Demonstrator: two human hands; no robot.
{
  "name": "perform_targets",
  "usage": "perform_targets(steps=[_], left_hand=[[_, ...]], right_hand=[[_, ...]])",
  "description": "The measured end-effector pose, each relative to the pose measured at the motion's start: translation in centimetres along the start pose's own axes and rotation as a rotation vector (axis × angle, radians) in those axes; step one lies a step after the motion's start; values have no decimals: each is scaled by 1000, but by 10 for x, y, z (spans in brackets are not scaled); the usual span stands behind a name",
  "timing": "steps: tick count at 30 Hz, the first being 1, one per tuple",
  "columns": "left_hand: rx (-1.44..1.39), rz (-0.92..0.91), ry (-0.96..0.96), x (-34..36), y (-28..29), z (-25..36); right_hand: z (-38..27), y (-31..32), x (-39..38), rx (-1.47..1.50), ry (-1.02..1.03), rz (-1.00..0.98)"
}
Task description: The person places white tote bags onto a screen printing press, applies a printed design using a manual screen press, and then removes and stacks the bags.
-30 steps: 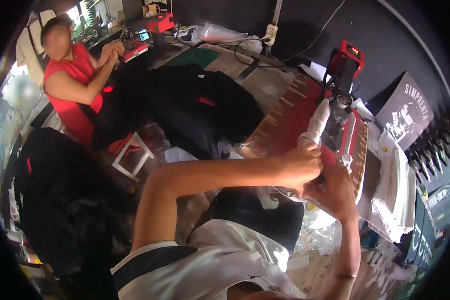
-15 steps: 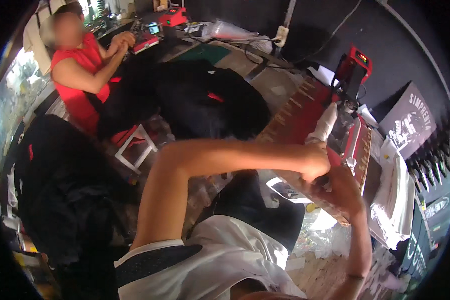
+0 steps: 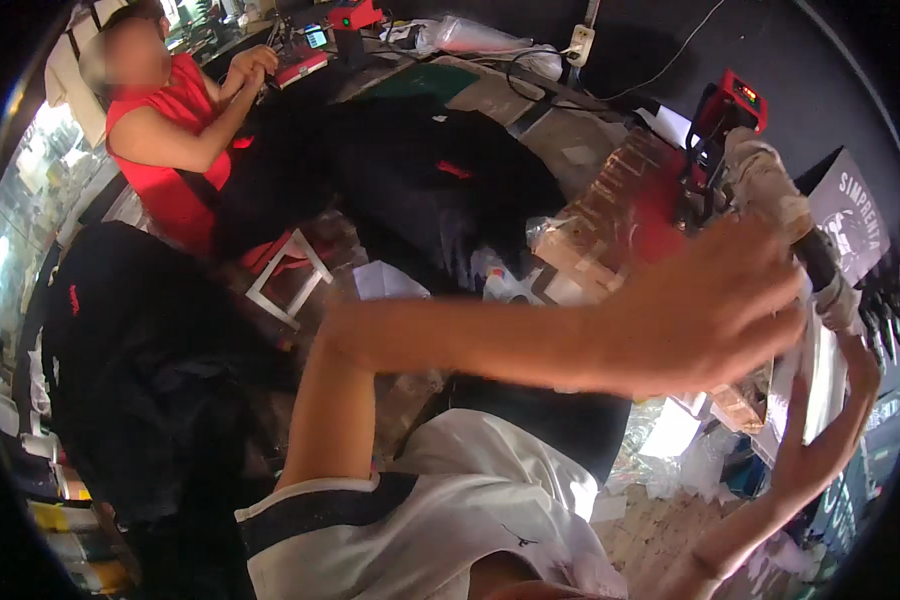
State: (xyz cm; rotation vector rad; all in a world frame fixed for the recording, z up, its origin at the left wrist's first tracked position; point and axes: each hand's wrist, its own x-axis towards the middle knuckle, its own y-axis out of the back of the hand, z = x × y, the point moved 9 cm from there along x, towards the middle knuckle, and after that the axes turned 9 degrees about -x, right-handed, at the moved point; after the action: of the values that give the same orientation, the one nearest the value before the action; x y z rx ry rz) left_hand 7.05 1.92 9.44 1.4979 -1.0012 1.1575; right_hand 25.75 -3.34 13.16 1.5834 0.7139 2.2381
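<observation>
A heat press handle [image 3: 820,262], wrapped in pale cloth with a dark bare stretch, stands raised at the right. My left hand [image 3: 715,315] is closed at its left end, the arm reaching across in front of me; the hand hides part of the grip. At the handle's lower right end my right hand [image 3: 835,420] is closed around it, its fingers partly hidden. Behind my left hand shows the press's red surface [image 3: 660,210], beside a brown, taped edge [image 3: 575,255]. The red control box [image 3: 742,100] with a lit display is above.
Black garments [image 3: 440,190] with small red marks cover much of the table. A white frame [image 3: 290,280] lies near a co-worker in a red top [image 3: 160,160], whose hands meet at another red press [image 3: 300,68]. More black fabric [image 3: 150,370] hangs at left.
The press handle has swung up and to the right, with both my hands rising along with it. My view has shifted slightly. The co-worker's hands stay at the far press.
</observation>
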Motion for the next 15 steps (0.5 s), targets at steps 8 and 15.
perform_targets(steps=[8,15], left_hand=[[-453,-511,327,-197,-56,41],[0,-564,549,-236,-36,-31]], right_hand=[[-95,-129,-128,928,-80,-932],[-89,-180,-151,379,-155,-356]])
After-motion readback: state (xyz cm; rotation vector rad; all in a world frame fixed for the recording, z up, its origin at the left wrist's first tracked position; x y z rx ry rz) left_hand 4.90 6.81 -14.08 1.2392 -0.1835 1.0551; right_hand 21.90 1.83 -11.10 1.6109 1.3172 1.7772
